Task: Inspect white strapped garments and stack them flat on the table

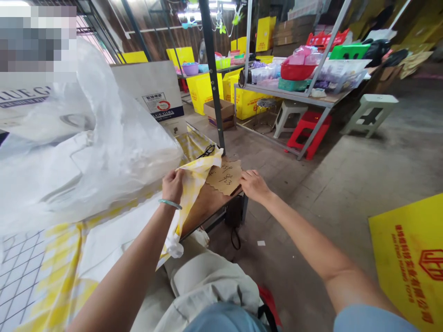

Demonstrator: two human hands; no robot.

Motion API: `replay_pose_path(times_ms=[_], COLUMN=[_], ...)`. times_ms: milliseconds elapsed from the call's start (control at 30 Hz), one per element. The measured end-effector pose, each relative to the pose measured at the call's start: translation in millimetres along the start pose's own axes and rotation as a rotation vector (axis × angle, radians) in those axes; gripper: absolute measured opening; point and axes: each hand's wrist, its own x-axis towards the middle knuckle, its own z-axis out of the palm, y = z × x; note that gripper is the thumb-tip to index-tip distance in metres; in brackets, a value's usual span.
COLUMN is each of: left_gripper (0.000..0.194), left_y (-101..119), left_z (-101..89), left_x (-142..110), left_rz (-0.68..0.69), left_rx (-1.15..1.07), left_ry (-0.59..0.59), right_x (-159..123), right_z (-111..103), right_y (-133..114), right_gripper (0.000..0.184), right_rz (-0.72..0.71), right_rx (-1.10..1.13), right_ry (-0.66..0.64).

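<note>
The left hand (172, 186) grips a raised fold of yellow-and-white checked cloth (193, 183); the right hand (255, 185) pinches the right edge of a handwritten brown card (226, 179) at the table's (200, 210) right end. Translucent plastic (117, 152) is heaped to the left.

Single view is being taken from person's head, above and back from brown card (225, 177); lens is being aimed forward and down, card being framed near centre. Left hand (172, 186) is being shown from above, left of card; right hand (255, 185), just right. Lap (211, 276) is being caught closest, below card. Metal-framed table (339, 98) is being taken in well beyond card, to right.
</note>
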Motion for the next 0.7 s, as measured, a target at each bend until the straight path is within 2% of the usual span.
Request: replay_pose_path(times_ms=[67, 100, 167, 233, 300, 333, 367, 433, 500, 533, 567, 600, 633, 700], left_gripper=[0.032, 0.031, 0.033, 0.035, 0.029, 0.023, 0.023, 0.027, 0.034, 0.035, 0.035, 0.032, 0.029, 0.023], left_y=[-2.2, -4.3, -10.3, -16.9, -21.2, -21.6, -20.5, -13.3, -2.0, 3.4, 7.6, 9.9, 10.0, 3.6], left_z=[9.5, 16.3, 32.3, 47.3, 56.1, 57.1, 55.3, 42.4, 14.3, -6.2, -31.4, -60.6, -93.2, -162.7], left_x=[-7.4, -12.7, -27.9, -51.0, -81.0, -97.2, -113.2, -140.2, -154.9, -156.1, -153.1, -146.2, -136.0, -110.2], left_rz=[0.041, 0.065, 0.119, 0.160, 0.223, 0.272, 0.379, 0.481, 0.521, 0.510, 0.475, 0.412, 0.321, 0.107], left_rx=[0.056, 0.087, 0.176, 0.266, 0.336, 0.355, 0.384, 0.382, 0.338, 0.327, 0.336, 0.377, 0.450, 0.648], left_ry=[-0.059, -0.090, -0.191, -0.318, -0.479, -0.573, -0.722, -0.892, -0.970, -0.943, -0.861, -0.718, -0.494, -0.032], right_x=[8.7, 16.0, 34.2, 51.1, 59.2, 59.0, 56.3, 46.7, 37.9, 35.9, 36.1, 38.8, 44.2, 62.1], right_z=[1.6, 2.3, 1.9, -2.3, -9.9, -14.1, -17.7, -22.4, -22.9, -21.7, -19.8, -17.1, -13.7, -3.5], right_y=[-18.4, -27.1, -38.6, -38.2, -26.8, -18.5, -9.7, 5.3, 9.0, 4.0, -6.4, -21.8, -41.5, -87.7], right_gripper=[0.022, 0.024, 0.036, 0.051, 0.053, 0.048, 0.038, 0.043, 0.049, 0.046, 0.040, 0.032, 0.026, 0.019], right_rz=[0.236, 0.404, 0.765, 1.023, 1.120, 1.146, 1.183, 1.263, 1.273, 1.164, 1.026, 0.856, 0.676, 0.363], right_rx=[0.335, 0.572, 1.048, 1.325, 1.344, 1.301, 1.259, 1.122, 0.916, 0.758, 0.650, 0.581, 0.555, 0.572], right_ry=[0.077, 0.112, 0.166, 0.227, 0.310, 0.355, 0.391, 0.496, 0.636, 0.737, 0.791, 0.796, 0.740, 0.476])
